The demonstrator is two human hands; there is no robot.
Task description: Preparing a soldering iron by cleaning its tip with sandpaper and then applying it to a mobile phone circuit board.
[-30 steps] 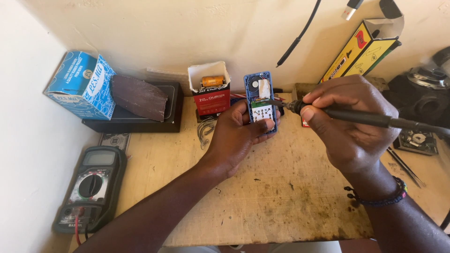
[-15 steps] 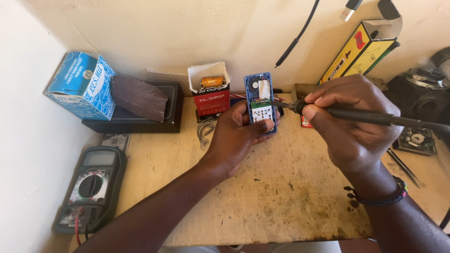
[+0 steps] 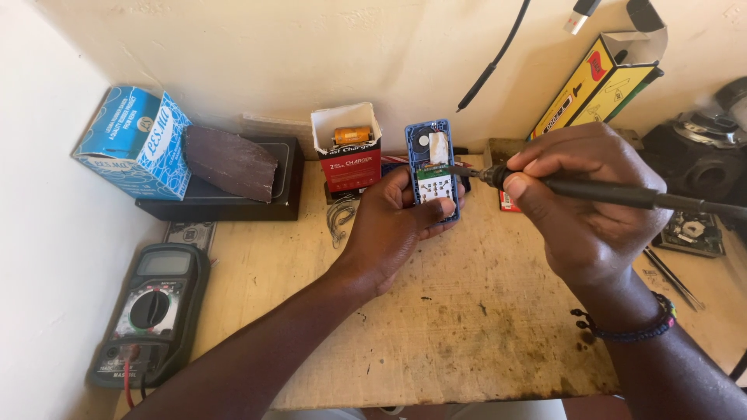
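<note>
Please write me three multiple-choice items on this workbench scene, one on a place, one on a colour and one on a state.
1. Where does the multimeter lie?
A. At the near left of the wooden table
B. On top of the blue box
C. Under the right hand

2. What colour is the casing of the opened phone?
A. Red
B. Blue
C. Yellow

3. How is the phone kept in place?
A. It lies flat and untouched
B. It leans on the wall alone
C. The left hand holds it upright

Answers:
1. A, since it sits by the left wall near the table's front edge.
2. B, since its frame is blue.
3. C, since that hand's fingers wrap it while the right hand brings the soldering iron to its circuit board.
</note>
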